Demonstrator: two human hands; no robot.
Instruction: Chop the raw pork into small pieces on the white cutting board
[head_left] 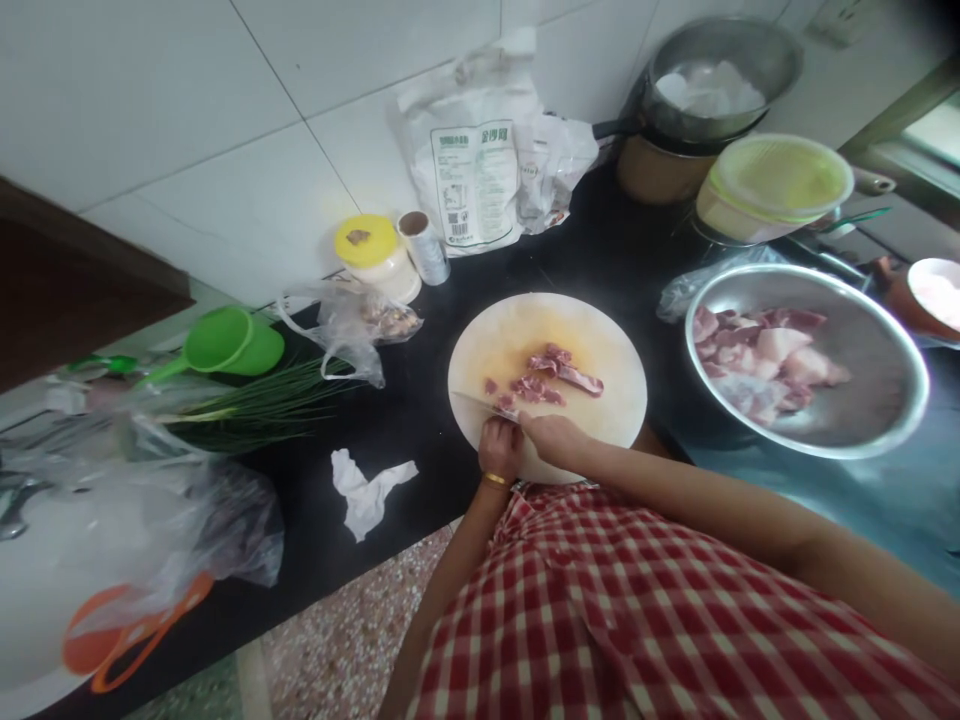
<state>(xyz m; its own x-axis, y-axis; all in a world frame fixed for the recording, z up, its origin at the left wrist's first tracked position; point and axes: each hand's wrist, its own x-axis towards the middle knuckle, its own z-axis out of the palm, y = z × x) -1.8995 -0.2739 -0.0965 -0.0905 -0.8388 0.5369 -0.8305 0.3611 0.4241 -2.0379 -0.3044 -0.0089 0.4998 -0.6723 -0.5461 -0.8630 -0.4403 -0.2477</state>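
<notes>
A round pale cutting board (600, 340) lies on the black counter with several small pieces of raw pink meat (551, 375) at its middle. My right hand (555, 437) reaches in from the right and is closed on a knife (480, 403). Its blade points left over the board's near-left edge, beside the meat. My left hand (501, 450), with a gold bangle at the wrist, is curled into a fist at the board's near edge, just under the blade. What it grips is hidden.
A steel bowl (885, 400) of raw meat chunks stands right of the board. Behind are a white packet (472, 170), a yellow-lidded jar (371, 255), a lidded pot (705, 80) and a covered container (772, 185). To the left lie green chives (255, 405), a green scoop (225, 342), plastic bags (150, 520) and crumpled paper (367, 490).
</notes>
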